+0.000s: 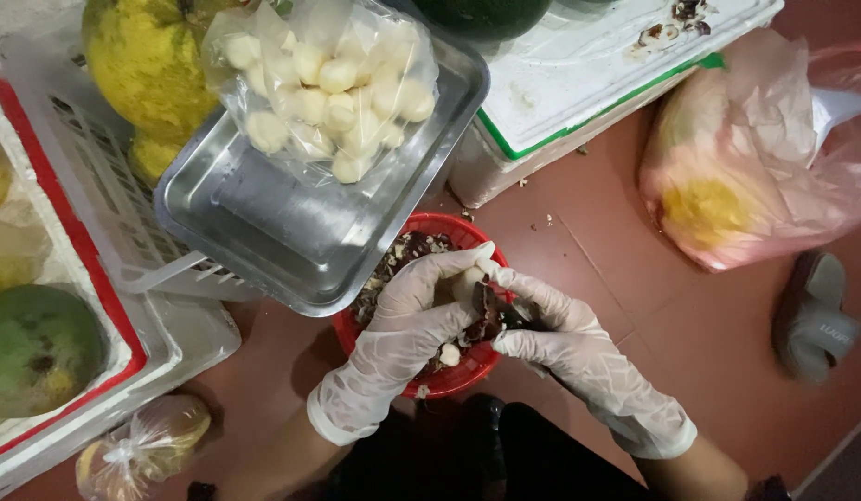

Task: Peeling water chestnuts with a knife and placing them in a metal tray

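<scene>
Both my hands wear thin white gloves and work over a red basket (468, 373) full of brown peelings. My left hand (407, 320) grips a small pale round piece of fruit (467, 281) between thumb and fingers. My right hand (565, 339) holds a small dark-bladed knife (507, 314) against it, with dark peel hanging at the blade. Another pale peeled piece (449, 354) lies in the basket below my hands.
A steel tray (291, 241) holds a clear bag of peeled pale fruit (324, 83). White crates (106, 223) with large yellow and green fruits stand left, a white foam box (579, 83) behind, a pink plastic bag (755, 158) right, a grey sandal (816, 315) nearby.
</scene>
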